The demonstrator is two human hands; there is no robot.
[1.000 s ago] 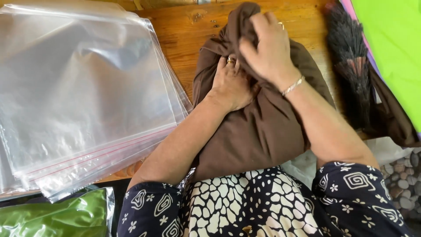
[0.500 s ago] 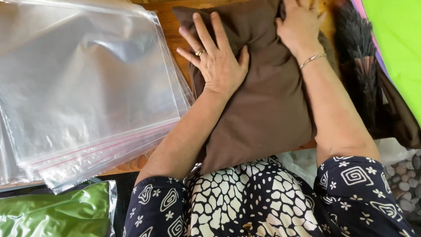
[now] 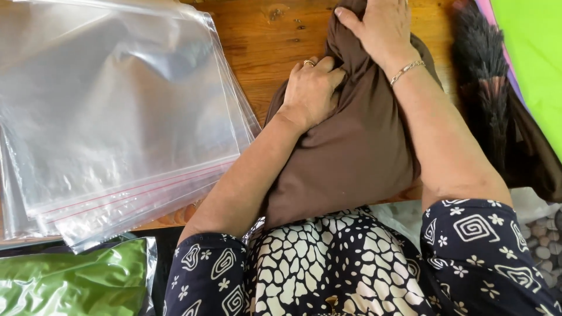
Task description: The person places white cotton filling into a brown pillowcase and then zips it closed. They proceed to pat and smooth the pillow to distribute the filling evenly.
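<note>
A brown folded cloth (image 3: 357, 152) lies on the wooden table (image 3: 263, 41) in front of me. My left hand (image 3: 310, 88) presses and grips a fold at its left upper side, a ring on one finger. My right hand (image 3: 374, 26) clasps the bunched top end of the cloth, with a bracelet on the wrist. Both of my arms in dark patterned sleeves reach over the cloth.
A stack of clear zip bags (image 3: 111, 117) with red seal lines covers the table's left. A packed green item in a bag (image 3: 70, 281) lies at the lower left. A dark brush (image 3: 486, 82) and bright green fabric (image 3: 533, 52) are at the right.
The cloth lay flat under my open palms half a second ago. Now both hands have closed on it, bunching its top end.
</note>
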